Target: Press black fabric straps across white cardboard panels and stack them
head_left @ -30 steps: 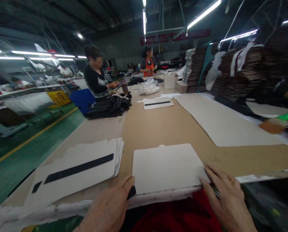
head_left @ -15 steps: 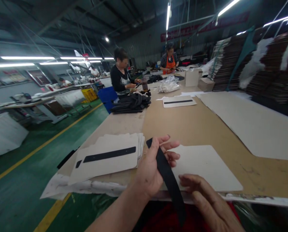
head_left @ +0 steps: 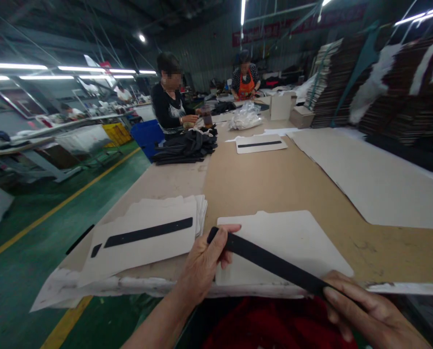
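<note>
Stretched between both hands is a long black strip (head_left: 274, 259). My left hand (head_left: 207, 257) pinches its left end between thumb and fingers. Closed on the lower right end is my right hand (head_left: 358, 303). Beneath the strip, a pale board (head_left: 270, 228) with rounded corners and a small tab on its far edge lies at the table's front. To the left of my left hand rests a fanned stack of similar boards (head_left: 147, 213); the top one carries a black strip (head_left: 151, 231) and a short black piece (head_left: 96, 250).
Farther up the table (head_left: 245, 179) lies another board (head_left: 262, 148) with a dark strip. Black fabric pieces (head_left: 187, 145), a clear plastic bag (head_left: 245, 116) and a large pale sheet (head_left: 376, 179) are around it. One person (head_left: 171, 104) sits at the left edge, another (head_left: 245, 80) works behind.
My right hand has taken hold of the strip's loose end. The strip has swung from hanging steeply to a taut, shallower slant over the board. The view has shifted slightly.
</note>
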Available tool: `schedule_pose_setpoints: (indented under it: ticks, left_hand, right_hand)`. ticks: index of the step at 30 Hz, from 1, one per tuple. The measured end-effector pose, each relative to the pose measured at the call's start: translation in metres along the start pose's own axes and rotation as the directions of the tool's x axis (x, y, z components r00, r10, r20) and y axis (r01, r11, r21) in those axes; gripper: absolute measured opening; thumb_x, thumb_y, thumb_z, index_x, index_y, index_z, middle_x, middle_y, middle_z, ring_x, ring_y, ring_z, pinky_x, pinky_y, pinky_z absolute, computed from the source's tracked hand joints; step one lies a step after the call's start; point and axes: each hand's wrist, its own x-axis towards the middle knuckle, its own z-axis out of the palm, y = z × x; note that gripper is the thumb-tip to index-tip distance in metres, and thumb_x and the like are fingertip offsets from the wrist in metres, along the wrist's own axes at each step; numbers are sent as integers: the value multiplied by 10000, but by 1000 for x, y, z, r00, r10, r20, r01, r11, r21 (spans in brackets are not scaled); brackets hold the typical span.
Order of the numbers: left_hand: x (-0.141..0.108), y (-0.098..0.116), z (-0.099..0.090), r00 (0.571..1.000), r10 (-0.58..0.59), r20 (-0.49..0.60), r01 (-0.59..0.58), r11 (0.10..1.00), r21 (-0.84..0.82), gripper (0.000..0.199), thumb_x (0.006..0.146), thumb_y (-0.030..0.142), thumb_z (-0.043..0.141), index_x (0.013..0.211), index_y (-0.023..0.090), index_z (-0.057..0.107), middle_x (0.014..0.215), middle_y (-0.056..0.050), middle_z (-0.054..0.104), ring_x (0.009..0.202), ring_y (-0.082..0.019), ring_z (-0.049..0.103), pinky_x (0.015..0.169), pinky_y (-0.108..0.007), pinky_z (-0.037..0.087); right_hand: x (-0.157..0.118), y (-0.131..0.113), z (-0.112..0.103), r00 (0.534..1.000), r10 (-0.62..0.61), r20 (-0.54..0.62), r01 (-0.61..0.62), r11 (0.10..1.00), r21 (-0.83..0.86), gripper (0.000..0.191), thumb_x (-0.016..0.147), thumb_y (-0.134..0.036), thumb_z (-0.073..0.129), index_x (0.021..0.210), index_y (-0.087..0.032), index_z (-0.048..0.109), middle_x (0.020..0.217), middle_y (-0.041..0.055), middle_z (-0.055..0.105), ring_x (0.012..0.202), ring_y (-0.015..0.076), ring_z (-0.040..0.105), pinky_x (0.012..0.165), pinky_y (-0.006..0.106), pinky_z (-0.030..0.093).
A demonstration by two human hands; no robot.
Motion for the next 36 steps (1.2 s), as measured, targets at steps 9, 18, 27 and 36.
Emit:
schedule_pose_setpoints:
  ticks: [9,18,27,36]
  left_hand:
    - [2,-5,-22,998,20,57,-47,845,533,277,818,448,661,985,244,747,633,17,648,591,-150,599,543,-228,455]
    - [20,-15,-17,994,113,-9,-75,712,698,270,831,495,614,891,262,734,864,11,744,827,-209,674,754,-301,507]
    - [23,-20,-17,995,93,-18,-52,696,716,327,820,555,616,914,264,732,871,14,740,811,-209,664,700,-294,485]
    - [29,-28,-18,984,180,-7,-114,654,748,289,827,526,620,912,277,739,883,30,747,771,-186,664,673,-278,492]
  right_hand:
    - [22,-20,-31,970,-7,-243,-13,997,-81,519,717,-636,690,1012,-211,647,607,-19,584,450,107,476,431,234,427]
    - [72,-24,-41,918,-182,-352,70,949,-307,370,747,-529,647,938,-212,652,603,-38,521,521,121,475,459,236,377]
    - [82,-17,-42,904,-175,-390,32,937,-347,370,750,-525,619,944,-210,628,617,-28,570,524,131,501,500,253,384]
    - [85,-25,-39,883,-188,-431,-26,896,-443,344,726,-508,587,903,-218,638,635,-23,589,587,161,548,580,288,414]
